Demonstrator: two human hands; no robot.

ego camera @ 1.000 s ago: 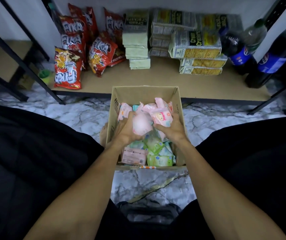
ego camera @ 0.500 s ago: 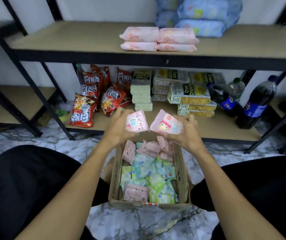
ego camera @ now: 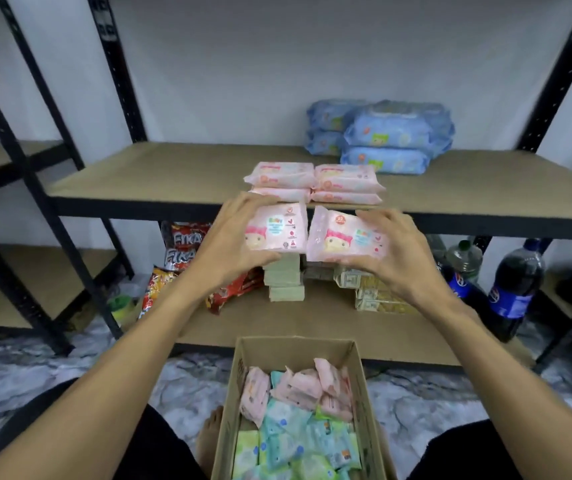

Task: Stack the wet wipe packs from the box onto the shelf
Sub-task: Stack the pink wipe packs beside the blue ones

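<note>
Now the left hand [ego camera: 224,245] and right hand [ego camera: 404,252] clamp fingers on soft pink wipe packs [ego camera: 277,232] [ego camera: 345,239]; laid crooked on the shelved pink stacks [ego camera: 279,176], these may slide.

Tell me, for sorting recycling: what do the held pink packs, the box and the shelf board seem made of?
Left pink pack and right pink pack: seemingly soft plastic film, faint sheen, crimped seams, printed faces. Box: brown cardboard, matte, thin cut edges. Shelf board: probably particleboard, speckled tan, matte surface.
</note>
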